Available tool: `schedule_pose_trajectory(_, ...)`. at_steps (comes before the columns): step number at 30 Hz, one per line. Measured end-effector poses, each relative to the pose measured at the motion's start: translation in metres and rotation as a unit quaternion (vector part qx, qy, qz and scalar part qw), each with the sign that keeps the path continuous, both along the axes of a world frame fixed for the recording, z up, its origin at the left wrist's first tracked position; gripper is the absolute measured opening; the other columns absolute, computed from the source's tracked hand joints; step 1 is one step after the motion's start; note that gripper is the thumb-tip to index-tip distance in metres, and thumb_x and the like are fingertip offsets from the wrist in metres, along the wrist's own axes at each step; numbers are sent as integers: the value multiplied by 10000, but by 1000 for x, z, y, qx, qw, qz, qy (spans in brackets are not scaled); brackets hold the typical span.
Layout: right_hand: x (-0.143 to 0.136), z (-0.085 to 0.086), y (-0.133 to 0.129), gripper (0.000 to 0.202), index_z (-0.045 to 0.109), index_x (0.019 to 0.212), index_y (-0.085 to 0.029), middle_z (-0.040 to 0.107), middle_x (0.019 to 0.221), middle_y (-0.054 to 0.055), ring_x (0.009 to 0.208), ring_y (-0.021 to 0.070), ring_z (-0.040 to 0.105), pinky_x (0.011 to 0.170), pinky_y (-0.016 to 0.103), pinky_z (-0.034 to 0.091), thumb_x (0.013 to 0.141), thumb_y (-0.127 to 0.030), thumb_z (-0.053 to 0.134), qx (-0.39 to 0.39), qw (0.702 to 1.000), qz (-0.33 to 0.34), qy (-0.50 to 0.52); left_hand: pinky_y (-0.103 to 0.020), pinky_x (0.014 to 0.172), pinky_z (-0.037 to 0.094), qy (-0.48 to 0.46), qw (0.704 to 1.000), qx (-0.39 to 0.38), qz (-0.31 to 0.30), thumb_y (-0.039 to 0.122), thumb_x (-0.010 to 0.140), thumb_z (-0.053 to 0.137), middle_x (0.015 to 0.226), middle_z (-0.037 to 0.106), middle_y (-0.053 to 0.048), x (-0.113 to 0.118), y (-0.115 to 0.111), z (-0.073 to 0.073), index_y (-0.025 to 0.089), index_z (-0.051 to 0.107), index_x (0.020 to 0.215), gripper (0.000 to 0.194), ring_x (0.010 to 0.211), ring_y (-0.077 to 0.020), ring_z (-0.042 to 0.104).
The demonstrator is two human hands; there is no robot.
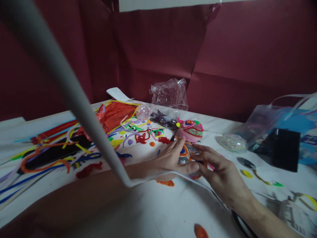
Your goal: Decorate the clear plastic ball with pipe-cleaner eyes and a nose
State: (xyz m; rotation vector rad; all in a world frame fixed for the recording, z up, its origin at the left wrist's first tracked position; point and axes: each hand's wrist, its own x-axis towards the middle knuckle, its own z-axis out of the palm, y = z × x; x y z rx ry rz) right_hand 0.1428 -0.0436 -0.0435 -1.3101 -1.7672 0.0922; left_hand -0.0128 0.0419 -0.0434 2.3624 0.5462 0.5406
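Note:
Between my two hands is a round, clear decorated ball (183, 160) with orange and blue pieces on it, partly hidden by the fingers. My left hand (173, 158) lies along its near left side, thumb and fingers around it. From the right, my right hand (215, 165) grips the same ball with bent fingers. Just behind them sits a second ball (191, 131), wound in pink with green, orange and blue pieces. Small red fuzzy bits (141, 137) and an orange dot (152, 144) lie left of it.
Pipe cleaners (49, 162) and a red plastic bag (116, 114) spread across the left. A clear ball (143, 112) and crumpled clear wrap (169, 94) stand behind. On the right are a confetti-filled clear ball (232, 142), a black phone-like slab (286, 150) and a tape roll (246, 163). A pale bar (81, 105) crosses the view.

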Motion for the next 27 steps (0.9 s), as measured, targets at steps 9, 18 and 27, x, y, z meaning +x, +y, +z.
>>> schedule_pose_trajectory(9, 2, -1, 2, 204, 663, 792, -194, 575, 1125, 102, 994, 274, 567, 828, 399, 467, 783, -271, 474, -35, 999, 1, 24, -486, 1083, 218, -29, 999, 39, -11, 630, 779, 413, 1468, 152, -230, 2, 5, -7, 59, 99, 1409, 907, 1360, -312, 150)
schedule_pose_trajectory(18, 0, 2, 4, 156, 679, 766, -222, 604, 1110, 63, 1010, 247, 564, 815, 331, 485, 772, -303, 547, -20, 999, 0, 41, -561, 1019, 294, -31, 998, 58, -2, 654, 712, 495, 1430, 234, -210, 1, 5, -9, 163, 199, 1389, 886, 1314, -363, 251)
schedule_pose_trajectory(27, 2, 4, 6, 159, 695, 788, -217, 610, 1093, 59, 995, 242, 570, 850, 329, 473, 767, -295, 558, -30, 999, 15, 42, -566, 1014, 290, -5, 992, 117, 35, 705, 692, 462, 1458, 167, -211, 3, 4, -15, 161, 166, 1400, 941, 1307, -402, 242)
